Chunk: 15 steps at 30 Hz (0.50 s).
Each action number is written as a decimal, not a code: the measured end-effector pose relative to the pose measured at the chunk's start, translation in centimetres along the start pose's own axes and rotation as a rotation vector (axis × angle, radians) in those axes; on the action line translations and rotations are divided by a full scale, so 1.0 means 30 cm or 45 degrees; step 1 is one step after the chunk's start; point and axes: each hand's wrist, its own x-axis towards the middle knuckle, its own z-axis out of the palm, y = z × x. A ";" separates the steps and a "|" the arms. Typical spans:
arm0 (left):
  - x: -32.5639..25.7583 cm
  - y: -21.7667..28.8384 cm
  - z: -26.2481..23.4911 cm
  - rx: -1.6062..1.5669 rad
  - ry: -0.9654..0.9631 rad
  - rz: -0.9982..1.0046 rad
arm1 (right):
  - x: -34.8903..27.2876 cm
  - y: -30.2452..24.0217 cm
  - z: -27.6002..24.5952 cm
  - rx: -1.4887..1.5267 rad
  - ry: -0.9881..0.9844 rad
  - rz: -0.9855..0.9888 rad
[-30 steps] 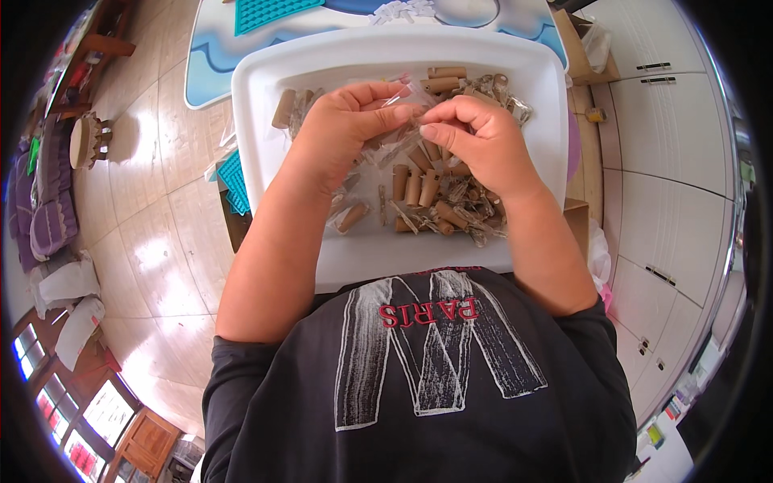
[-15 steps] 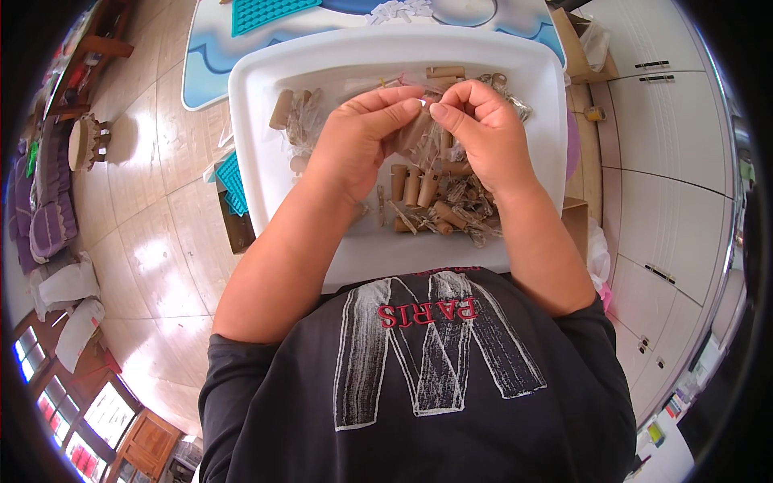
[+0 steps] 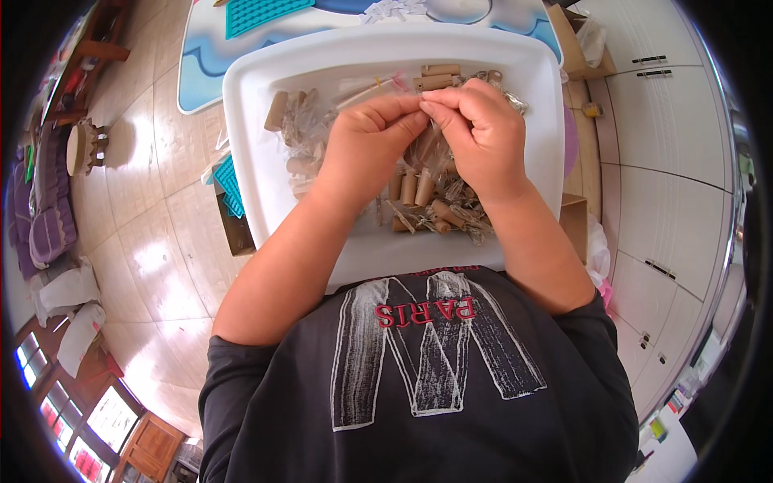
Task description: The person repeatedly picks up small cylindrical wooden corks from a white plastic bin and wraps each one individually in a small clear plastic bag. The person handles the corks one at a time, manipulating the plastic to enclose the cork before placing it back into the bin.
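A white plastic tray rests on my lap, holding several short brown wooden pegs and small clear plastic bags. Over the middle of the tray, my left hand and my right hand meet fingertip to fingertip. Together they pinch the top edge of a clear plastic bag, which hangs down between them. More pegs lie at the tray's far side.
A blue and white table with a teal mat stands beyond the tray. A cardboard box sits on the tiled floor at left. White cabinets run along the right. A small stool is far left.
Both hands have lifted slightly toward the tray's far side, keeping their pinch on the clear bag, and their fingertips have drawn closer together.
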 end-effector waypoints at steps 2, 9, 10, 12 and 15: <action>-0.002 -0.012 0.001 0.118 -0.017 0.038 | 0.004 0.008 -0.002 -0.060 -0.018 0.011; -0.012 0.002 0.009 0.050 -0.019 0.081 | 0.027 0.043 -0.029 0.834 0.346 0.944; -0.011 0.011 0.002 0.030 0.002 0.080 | 0.038 0.078 -0.052 1.056 0.436 0.932; -0.005 0.028 -0.017 -0.010 0.047 0.077 | 0.050 0.116 -0.103 1.370 0.505 0.920; -0.006 0.051 -0.036 -0.020 0.140 0.088 | 0.051 0.099 -0.107 1.403 0.334 1.033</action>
